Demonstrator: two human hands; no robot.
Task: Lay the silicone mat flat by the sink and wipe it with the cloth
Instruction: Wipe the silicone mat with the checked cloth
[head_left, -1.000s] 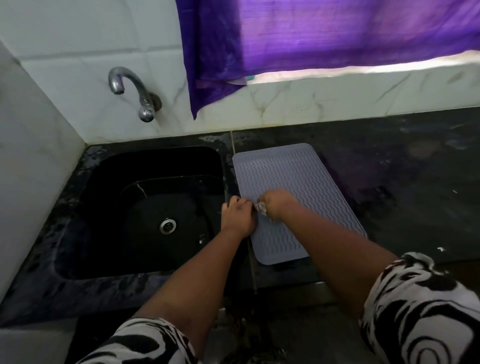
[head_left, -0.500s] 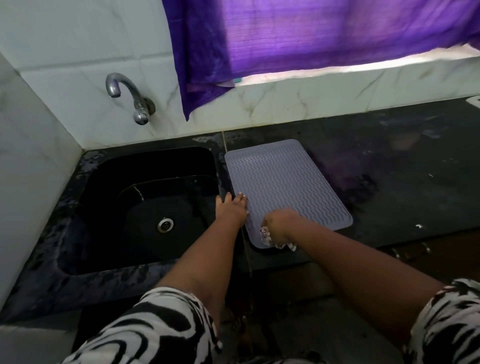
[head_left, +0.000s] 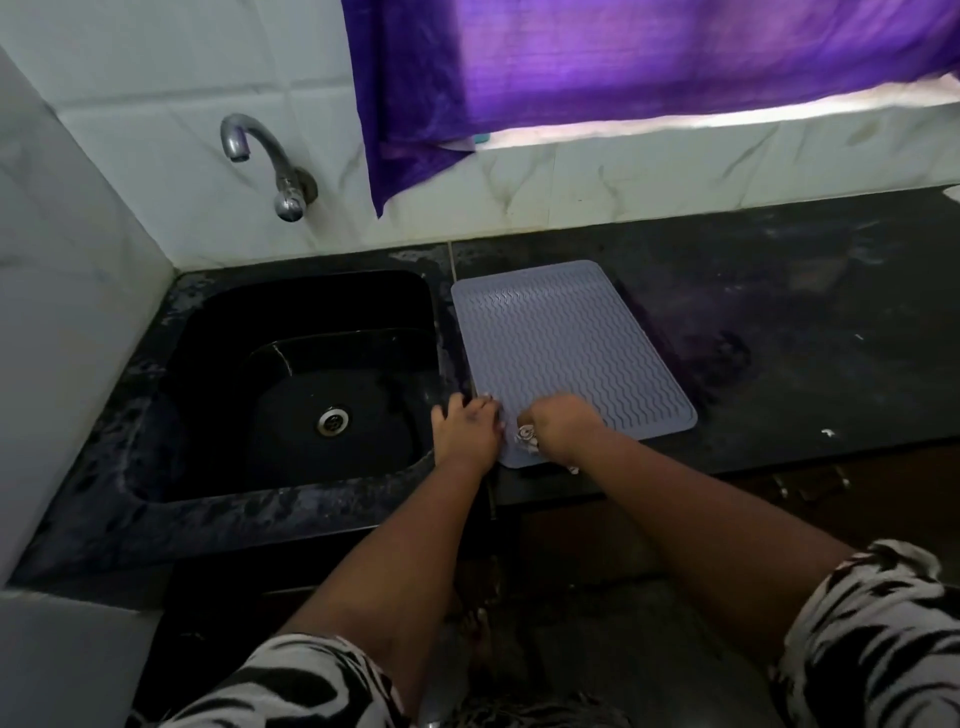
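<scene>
Since the earlier frame, the right hand (head_left: 563, 422) has drawn its bunched cloth (head_left: 525, 435) slightly leftward along the mat's near edge, toward the left hand (head_left: 467, 423), which stays pressed at the mat's lower left corner. Silicone mat (head_left: 566, 353): grey-lilac, ribbed with wavy lines, lying flat at centre frame on the dark countertop (head_left: 805, 332), its left edge just beside the black sink (head_left: 291, 384). Right hand: closed in a fist around the patterned cloth, which touches the mat. Left hand: open, fingers spread, palm down, apparently pinning the mat's corner. Step in hand: wiping; laying flat appears complete. Next move likely calls for strokes toward the untouched far end, below the purple curtain (head_left: 623, 67), with the corner kept pinned.
</scene>
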